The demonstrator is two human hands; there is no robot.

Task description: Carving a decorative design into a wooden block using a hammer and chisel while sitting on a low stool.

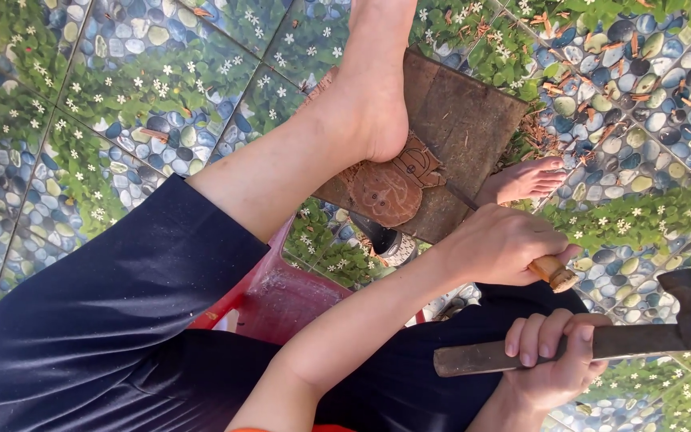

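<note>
My left hand (501, 244) grips a wooden-handled chisel (552, 272), its blade on the board (461, 120) just beside the round carving (385, 192) my foot (373, 104) pins; my right hand (549, 360) clasps the hammer (601, 340); light, square taps seem wisest.

My hammer (601, 340) has a worn, matt wooden handle and a dull dark metal head. The chisel (552, 270) handle is pale, smooth wood. The board (461, 120) is rough, weathered wood; the carved piece (385, 190) on it looks matt brown. The floor (121, 80) tiles are glossy, my trousers (105, 320) soft dark cloth, the stool (277, 300) scuffed red plastic.
</note>
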